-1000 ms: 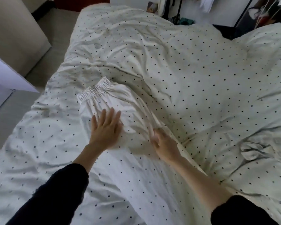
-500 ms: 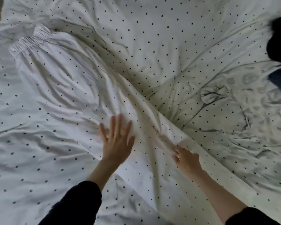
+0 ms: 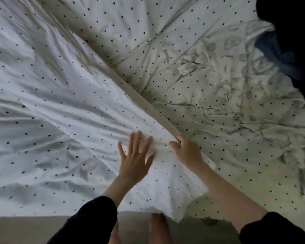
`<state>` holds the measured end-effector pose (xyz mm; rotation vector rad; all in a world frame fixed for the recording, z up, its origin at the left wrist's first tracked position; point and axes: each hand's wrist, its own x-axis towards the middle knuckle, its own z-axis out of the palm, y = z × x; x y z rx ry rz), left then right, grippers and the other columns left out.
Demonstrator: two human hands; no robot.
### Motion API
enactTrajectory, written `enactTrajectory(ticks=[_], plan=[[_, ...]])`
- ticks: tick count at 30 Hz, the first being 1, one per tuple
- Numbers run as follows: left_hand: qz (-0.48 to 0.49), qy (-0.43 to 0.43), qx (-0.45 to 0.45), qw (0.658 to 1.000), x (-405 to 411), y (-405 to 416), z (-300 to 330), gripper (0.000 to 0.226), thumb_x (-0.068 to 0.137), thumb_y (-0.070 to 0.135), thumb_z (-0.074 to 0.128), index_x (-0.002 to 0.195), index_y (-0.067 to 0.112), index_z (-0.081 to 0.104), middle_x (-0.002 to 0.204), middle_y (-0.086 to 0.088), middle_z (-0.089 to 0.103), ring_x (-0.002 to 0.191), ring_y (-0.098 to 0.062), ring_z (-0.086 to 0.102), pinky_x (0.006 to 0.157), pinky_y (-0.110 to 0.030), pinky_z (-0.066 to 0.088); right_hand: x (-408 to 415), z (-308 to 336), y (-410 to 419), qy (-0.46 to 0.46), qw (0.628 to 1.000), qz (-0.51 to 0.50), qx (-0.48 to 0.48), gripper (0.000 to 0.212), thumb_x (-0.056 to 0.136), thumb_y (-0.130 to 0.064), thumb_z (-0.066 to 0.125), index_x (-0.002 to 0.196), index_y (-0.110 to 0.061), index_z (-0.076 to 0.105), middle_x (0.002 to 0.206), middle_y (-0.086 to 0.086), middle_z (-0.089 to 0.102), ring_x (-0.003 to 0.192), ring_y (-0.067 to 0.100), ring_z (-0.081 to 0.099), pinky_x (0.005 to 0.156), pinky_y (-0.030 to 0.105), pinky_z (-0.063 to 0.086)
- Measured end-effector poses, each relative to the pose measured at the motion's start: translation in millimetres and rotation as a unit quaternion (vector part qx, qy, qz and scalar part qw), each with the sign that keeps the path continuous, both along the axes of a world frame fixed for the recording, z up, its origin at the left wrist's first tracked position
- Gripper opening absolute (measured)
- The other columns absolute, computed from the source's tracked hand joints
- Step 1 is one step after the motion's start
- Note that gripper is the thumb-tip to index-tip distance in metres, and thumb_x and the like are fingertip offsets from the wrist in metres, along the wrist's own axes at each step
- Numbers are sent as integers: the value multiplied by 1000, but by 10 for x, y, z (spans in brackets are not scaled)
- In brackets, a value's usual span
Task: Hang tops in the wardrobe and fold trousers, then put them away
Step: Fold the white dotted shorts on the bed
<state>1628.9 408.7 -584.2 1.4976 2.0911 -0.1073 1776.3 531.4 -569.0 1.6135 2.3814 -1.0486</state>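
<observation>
We smooth the trousers (image 3: 81,95), spread along the near edge of the bed (image 3: 192,50), before folding. Our left hand (image 3: 136,162) presses flat, fingers splayed and straight; our right hand (image 3: 187,151) pinches the fabric's right edge, fingers curled on it. We should pull that edge taut while sweeping creases outward. The cloth is thin, white, dotted and softly wrinkled, nearly matching the duvet.

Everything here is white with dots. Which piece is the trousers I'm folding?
On the dotted duvet, find the brighter white strip running diagonally from upper left to the near edge. Those are the trousers: the left hand lies flat on them, and the right hand grips their straight edge.
</observation>
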Motion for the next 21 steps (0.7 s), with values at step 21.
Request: enactTrajectory(ticks=[21], plan=[[-87,-19,-72,993,982,-149,-267,60,97,55,15,145,36,-16,145,-2,-40,136,-31,-35,109,-63,-13,1114,-160,360,-215,976,30,-3,17,91,-25,46,88,-15,58,79,3,61,78,25,57,79,34,25]])
